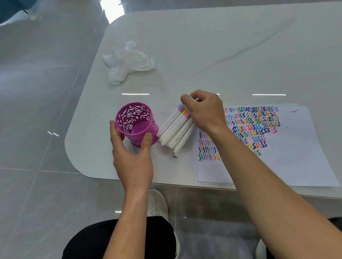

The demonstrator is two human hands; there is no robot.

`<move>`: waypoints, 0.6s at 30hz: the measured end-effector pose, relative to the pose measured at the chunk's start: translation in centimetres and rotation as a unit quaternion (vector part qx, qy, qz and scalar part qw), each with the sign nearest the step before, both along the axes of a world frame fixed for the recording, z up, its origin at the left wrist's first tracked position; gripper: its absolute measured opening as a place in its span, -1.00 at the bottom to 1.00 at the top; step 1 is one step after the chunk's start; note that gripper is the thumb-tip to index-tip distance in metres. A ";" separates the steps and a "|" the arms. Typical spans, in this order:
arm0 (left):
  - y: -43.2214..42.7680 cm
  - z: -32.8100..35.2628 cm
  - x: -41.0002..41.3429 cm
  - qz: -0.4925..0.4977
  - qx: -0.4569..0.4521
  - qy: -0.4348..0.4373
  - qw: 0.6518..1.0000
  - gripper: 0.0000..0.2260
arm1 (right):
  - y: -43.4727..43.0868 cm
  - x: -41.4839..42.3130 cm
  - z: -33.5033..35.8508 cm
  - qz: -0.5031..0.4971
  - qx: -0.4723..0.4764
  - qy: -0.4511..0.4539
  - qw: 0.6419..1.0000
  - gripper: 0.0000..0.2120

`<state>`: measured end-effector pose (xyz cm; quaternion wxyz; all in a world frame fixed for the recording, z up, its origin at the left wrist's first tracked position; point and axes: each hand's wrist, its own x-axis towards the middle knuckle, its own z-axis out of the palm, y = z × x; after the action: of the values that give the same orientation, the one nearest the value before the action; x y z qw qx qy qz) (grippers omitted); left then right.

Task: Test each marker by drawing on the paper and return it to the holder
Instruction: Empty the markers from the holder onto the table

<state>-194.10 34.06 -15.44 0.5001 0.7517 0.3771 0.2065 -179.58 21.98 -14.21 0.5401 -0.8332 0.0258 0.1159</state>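
A magenta cut-out holder [136, 121] stands empty near the table's left front corner. My left hand [132, 156] cups its near side, thumb and fingers curved round the wall. Several white markers [175, 130] with coloured caps lie in a bunch just right of the holder. My right hand [204, 110] rests over their capped ends, fingers curled round one or more of them. Right of the markers lies the white paper [289, 157], with rows of coloured squiggles across its upper left part.
Crumpled white tissue [126, 61] lies further back on the white table [231, 44], with a thin stick beside it. The table's rounded edge is close on the left and front. Grey tiled floor, my knees and a white shoe show below.
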 end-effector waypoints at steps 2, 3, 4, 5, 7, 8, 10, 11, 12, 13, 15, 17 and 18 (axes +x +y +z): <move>0.0 -0.3 0.0 0.006 0.000 -0.002 1.000 -0.23 | 0.7 0.9 -0.3 0.021 -0.031 0.005 0.999 -0.71; 0.0 -0.4 0.0 0.011 -0.001 -0.002 1.000 -0.22 | 1.0 1.4 -0.3 0.029 -0.048 0.004 0.998 -0.69; -0.1 -0.6 0.0 0.017 -0.003 -0.003 1.000 -0.21 | 1.4 1.8 -0.4 0.037 -0.066 0.004 0.997 -0.69; -0.1 -0.8 0.0 0.024 -0.005 -0.002 1.000 -0.21 | 1.7 2.0 -0.3 0.044 -0.084 0.005 0.996 -0.69; -0.1 -1.0 0.1 0.035 -0.008 0.004 0.999 -0.22 | 2.2 2.4 -0.6 0.049 -0.114 -0.002 0.992 -0.69; -0.2 -1.1 0.1 0.038 -0.009 0.005 0.999 -0.23 | 2.4 2.5 -0.6 0.047 -0.128 -0.013 0.991 -0.69; -0.2 -1.3 0.2 0.039 -0.011 0.006 0.999 -0.25 | 2.6 2.6 -0.9 0.041 -0.153 -0.029 0.987 -0.70; -0.2 -1.4 0.2 0.039 -0.010 0.006 0.999 -0.26 | 2.7 2.6 -1.1 0.039 -0.160 -0.035 0.986 -0.70; -0.3 -1.4 0.2 0.039 -0.007 0.009 0.999 -0.27 | 2.7 2.5 -1.2 0.038 -0.166 -0.043 0.985 -0.70; -0.3 -1.4 0.2 0.041 -0.002 0.014 0.999 -0.27 | 2.8 2.4 -1.4 0.035 -0.170 -0.052 0.983 -0.70; -0.6 -1.5 0.2 0.045 0.010 0.032 0.998 -0.25 | 2.8 2.3 -1.7 0.028 -0.182 -0.073 0.980 -0.68; -0.9 -1.5 0.2 0.052 0.017 0.043 0.998 -0.24 | 2.7 2.2 -2.2 0.016 -0.193 -0.087 0.977 -0.65; -1.1 -1.6 0.1 0.055 0.022 0.045 0.997 -0.23 | 2.6 2.2 -2.3 0.012 -0.194 -0.090 0.977 -0.63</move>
<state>-194.02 32.98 -16.99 0.4542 0.7489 0.4356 0.2078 -177.43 24.63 -16.52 0.3666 -0.9295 -0.0108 0.0402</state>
